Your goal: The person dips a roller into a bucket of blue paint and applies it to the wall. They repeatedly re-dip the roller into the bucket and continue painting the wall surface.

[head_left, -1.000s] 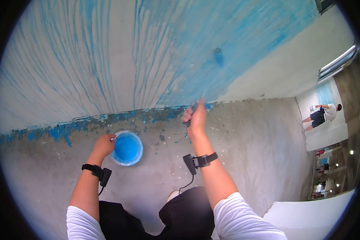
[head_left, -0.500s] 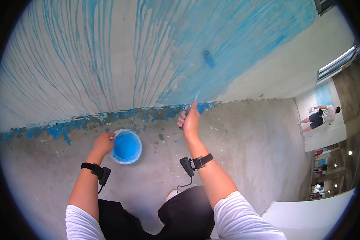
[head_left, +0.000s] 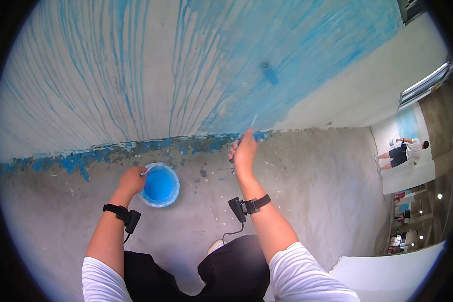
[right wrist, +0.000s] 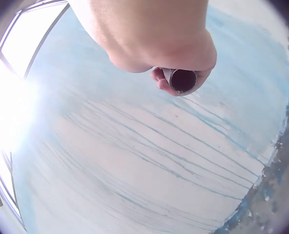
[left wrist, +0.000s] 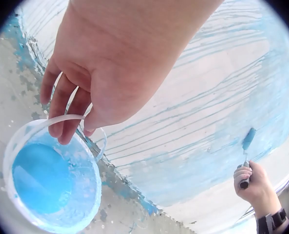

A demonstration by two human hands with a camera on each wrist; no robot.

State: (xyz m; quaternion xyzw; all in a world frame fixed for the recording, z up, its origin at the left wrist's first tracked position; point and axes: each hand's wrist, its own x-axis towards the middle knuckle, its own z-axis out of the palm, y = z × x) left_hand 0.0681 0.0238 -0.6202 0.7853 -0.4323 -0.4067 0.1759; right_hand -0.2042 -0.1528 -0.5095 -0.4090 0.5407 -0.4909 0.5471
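My left hand (head_left: 132,180) holds the thin white bail handle (left wrist: 64,118) of a pale plastic bucket (left wrist: 94,192). Bright blue paint (head_left: 158,184) fills the lower part of the bucket, whose rim faces up toward the head camera. In the right hand (head_left: 244,155) is a small paint roller, fingers curled round its grey handle. Its blue roller head (left wrist: 249,139) is against the streaked wall, within the light blue area. The right wrist view gives the handle's hollow end (right wrist: 184,80) poking out below the fist; the roller head is hidden there.
Long blue drips run down the white wall (head_left: 156,65) on the left. Blue paint splotches (head_left: 75,163) line the wall's base on the concrete floor (head_left: 307,191). Far right, another person (head_left: 407,151) stands near a wall. A window (head_left: 424,85) is at upper right.
The roller first shifted left along the wall, then back a little to the right, and the right hand moved with it. The left hand and bucket stay nearly in place.
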